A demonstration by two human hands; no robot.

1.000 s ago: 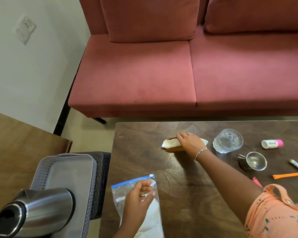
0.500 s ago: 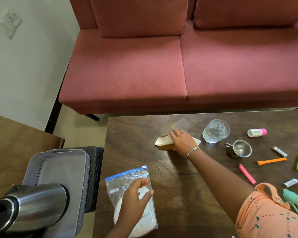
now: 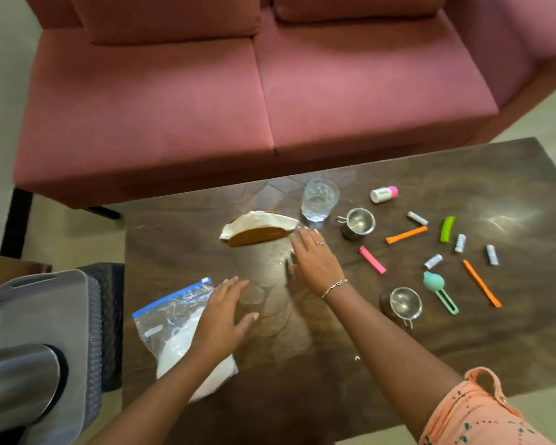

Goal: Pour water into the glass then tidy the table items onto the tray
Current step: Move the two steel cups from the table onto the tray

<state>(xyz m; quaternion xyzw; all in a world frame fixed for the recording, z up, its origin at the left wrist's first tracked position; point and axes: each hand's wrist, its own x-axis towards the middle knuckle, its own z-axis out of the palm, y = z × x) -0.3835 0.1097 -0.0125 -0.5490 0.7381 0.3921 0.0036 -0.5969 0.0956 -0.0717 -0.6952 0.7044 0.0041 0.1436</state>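
Note:
A clear glass stands at the far side of the dark wooden table. To its left lies a brown holder with white napkins. My right hand is flat and open just right of and below the napkin holder, holding nothing. My left hand hovers open at the right edge of a zip bag with white contents. A grey tray sits at the left on a stool, and a steel flask lies on it.
Two small steel cups, a pink-capped bottle, pink, orange and green clips, several small silver tubes and a teal tool are scattered on the right. A pink sofa stands behind the table.
My right hand has come off the napkin holder and drawn back toward me. My left hand has let go of the zip bag and opened. The camera has turned right.

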